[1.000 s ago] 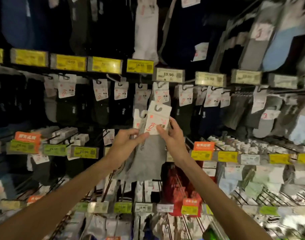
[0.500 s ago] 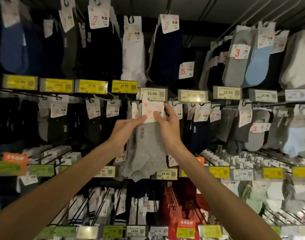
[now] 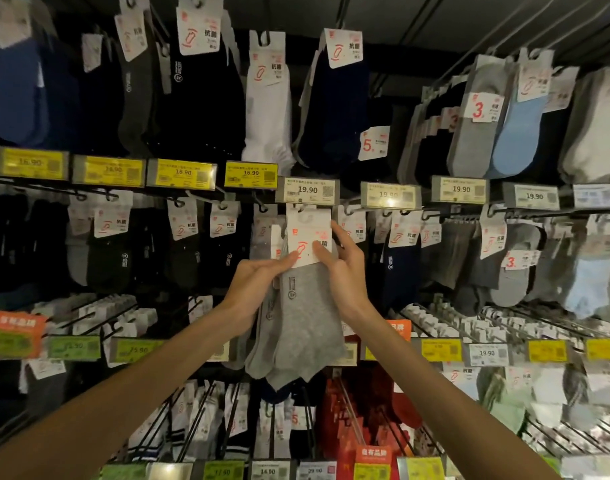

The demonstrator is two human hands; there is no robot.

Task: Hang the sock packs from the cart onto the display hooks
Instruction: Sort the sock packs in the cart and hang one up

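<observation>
A big dark wall rack (image 3: 556,213) full of hanging socks filled the view. The grey sock pack with a white paper card on top (image 3: 303,327) was up in the middle. The left hand (image 3: 258,289) pinched the card's bottom and the right hand (image 3: 345,275) pinched its side, just under a white 19.90 price tag (image 3: 308,191).

The grey sock pack (image 3: 303,327) is soft matt knit cloth under a smooth white card header (image 3: 308,237); price labels (image 3: 181,173) gleam like glossy plastic.
</observation>
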